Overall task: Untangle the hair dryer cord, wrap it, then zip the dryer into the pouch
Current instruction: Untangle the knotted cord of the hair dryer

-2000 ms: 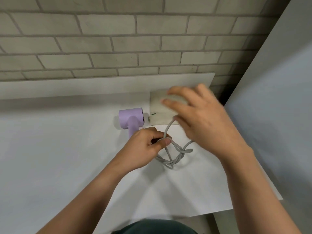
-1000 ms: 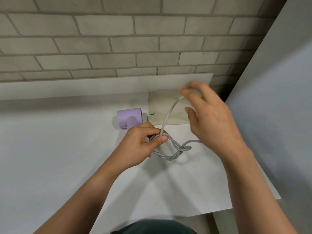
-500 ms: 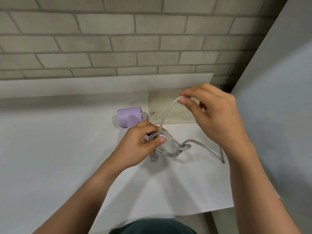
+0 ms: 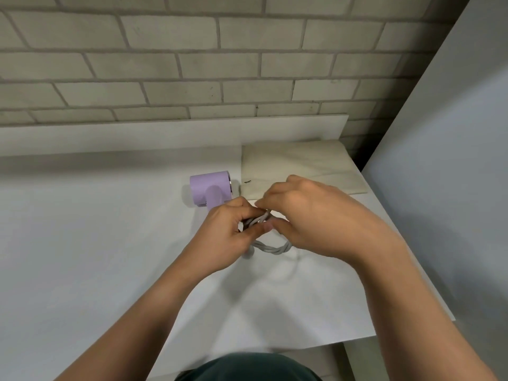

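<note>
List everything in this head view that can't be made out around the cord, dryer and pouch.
Head view:
cord: the upper part of its tangle is covered by the left hand and right hand; its free end is out of sight.
hair dryer: the handle's end is hidden behind the left hand.
pouch: its near edge is covered by the right hand; whether it is zipped is too small to tell.

a plain indoor corner, most likely a home or a bare utility room: a smooth white counter point(image 4: 82, 257) with a low white upstand point(image 4: 137, 136) runs along a wall of pale grey-painted brick point(image 4: 192, 64), hemmed at the right by a flat light-grey panel point(image 4: 453, 160). a small lilac plastic hair dryer point(image 4: 210, 188) and a flat beige fabric pouch point(image 4: 297, 166) on the counter lend the domestic note.
</note>
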